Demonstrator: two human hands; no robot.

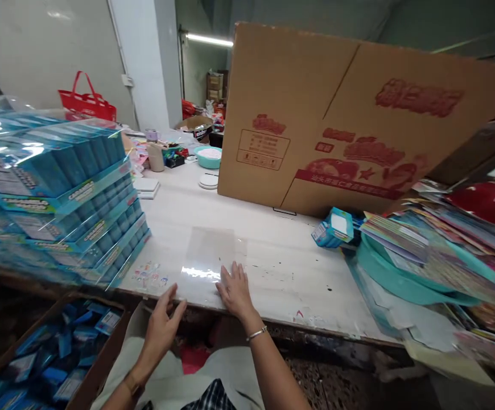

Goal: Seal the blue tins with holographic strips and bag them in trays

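Observation:
A clear plastic bag (pixel 209 256) lies flat on the pale table (pixel 281 267) near its front edge. My right hand (pixel 234 289), with a thin bracelet at the wrist, rests flat on the bag's near right corner, fingers stretched out. My left hand (pixel 163 322) hovers at the table's edge just left of the bag, fingers apart and slightly curled, holding nothing. A small sticker sheet (pixel 149 275) lies on the table left of the bag.
A tall stack of wrapped blue boxes (pixel 55 193) stands at left. A big cardboard carton (pixel 358 125) leans behind. One small blue box (pixel 333 229) lies by a teal basin (pixel 384 270) piled with colourful cards. A floor carton (pixel 51 353) holds several blue boxes.

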